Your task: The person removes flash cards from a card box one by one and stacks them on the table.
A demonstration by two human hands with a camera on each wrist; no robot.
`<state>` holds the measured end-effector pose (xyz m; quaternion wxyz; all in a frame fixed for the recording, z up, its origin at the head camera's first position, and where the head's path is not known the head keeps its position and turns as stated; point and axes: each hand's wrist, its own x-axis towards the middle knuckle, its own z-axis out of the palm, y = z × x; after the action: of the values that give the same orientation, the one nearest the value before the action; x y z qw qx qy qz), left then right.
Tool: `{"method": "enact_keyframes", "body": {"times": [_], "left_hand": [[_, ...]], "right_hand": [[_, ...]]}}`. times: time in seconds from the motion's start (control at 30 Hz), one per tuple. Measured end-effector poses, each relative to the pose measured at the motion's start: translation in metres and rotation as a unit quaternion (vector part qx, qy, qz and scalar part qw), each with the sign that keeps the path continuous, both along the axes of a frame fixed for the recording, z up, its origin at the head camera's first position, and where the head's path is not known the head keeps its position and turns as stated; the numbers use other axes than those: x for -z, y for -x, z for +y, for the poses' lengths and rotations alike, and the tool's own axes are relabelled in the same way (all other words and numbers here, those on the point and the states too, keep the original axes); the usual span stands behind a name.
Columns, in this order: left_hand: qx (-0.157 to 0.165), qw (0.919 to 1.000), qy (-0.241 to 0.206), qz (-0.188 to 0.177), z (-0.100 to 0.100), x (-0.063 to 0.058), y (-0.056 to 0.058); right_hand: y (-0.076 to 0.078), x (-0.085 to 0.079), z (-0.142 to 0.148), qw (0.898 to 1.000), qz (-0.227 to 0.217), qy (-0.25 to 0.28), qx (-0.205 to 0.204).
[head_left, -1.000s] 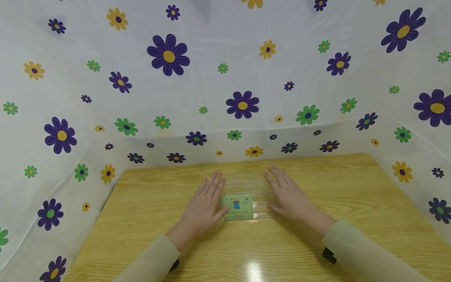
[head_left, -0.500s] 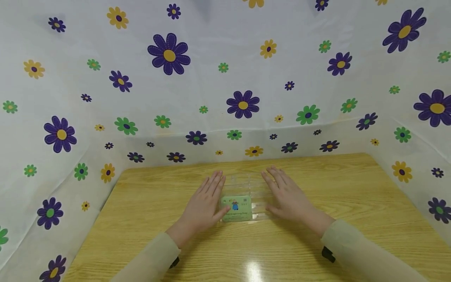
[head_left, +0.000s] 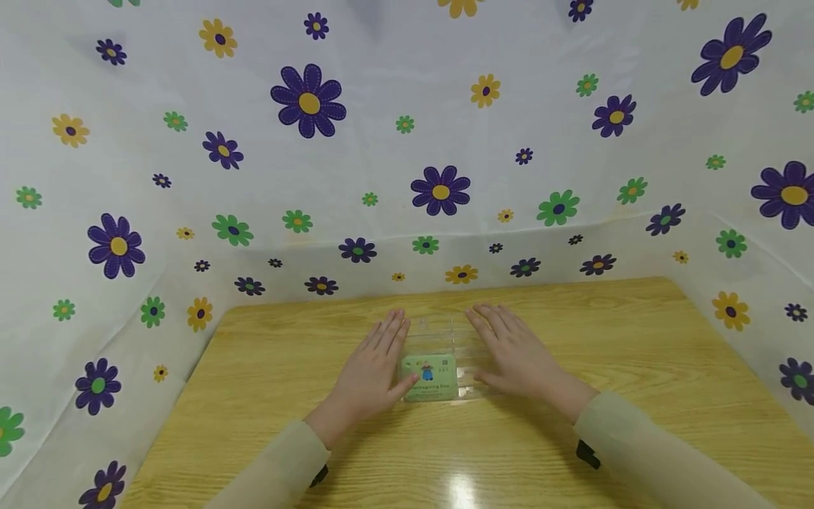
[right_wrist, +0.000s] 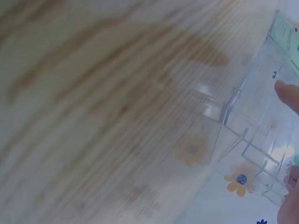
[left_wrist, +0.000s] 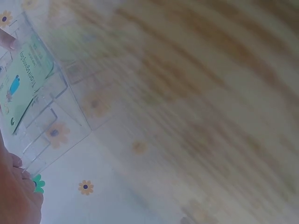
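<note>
A clear plastic organizer with raised dividers lies on the table. A green card printed with a small figure and "Thanksgiving Day" sits in its left part. My left hand rests along the organizer's left side, fingers straight, its thumb reaching over the card's left edge. On the other side, my right hand lies with extended fingers over the organizer's right end. The left wrist view shows the card and the organizer's clear wall. In the right wrist view, my right thumb is over the clear plastic.
The wood-grain table reaches back to a white curtain printed with purple, green and orange flowers. This curtain also hangs on the left and right sides. A dark band shows under my right sleeve.
My right hand has shifted slightly left over the organizer. My left hand stays at the left side, and the head view has moved a little.
</note>
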<state>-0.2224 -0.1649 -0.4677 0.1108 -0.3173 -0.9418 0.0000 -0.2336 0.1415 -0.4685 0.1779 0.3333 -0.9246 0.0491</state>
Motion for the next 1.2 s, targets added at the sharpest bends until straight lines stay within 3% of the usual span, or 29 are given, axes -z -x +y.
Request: {"method": "enact_keyframes", "body": {"times": [0.83, 1.0, 1.2], "left_hand": [[0.018, 0.9993, -0.033, 0.002, -0.007, 0.0, 0.009], [0.012, 0.9955, -0.094, -0.008, -0.007, -0.001, 0.009], [-0.02, 0.979, -0.197, -0.048, -0.004, -0.004, 0.011]], "right_hand": [[0.005, 0.007, -0.001, 1.0, -0.023, -0.016, 0.011], [0.006, 0.01, -0.001, 1.0, -0.009, -0.017, 0.008], [0.007, 0.009, 0.001, 1.0, -0.003, -0.023, 0.009]]}}
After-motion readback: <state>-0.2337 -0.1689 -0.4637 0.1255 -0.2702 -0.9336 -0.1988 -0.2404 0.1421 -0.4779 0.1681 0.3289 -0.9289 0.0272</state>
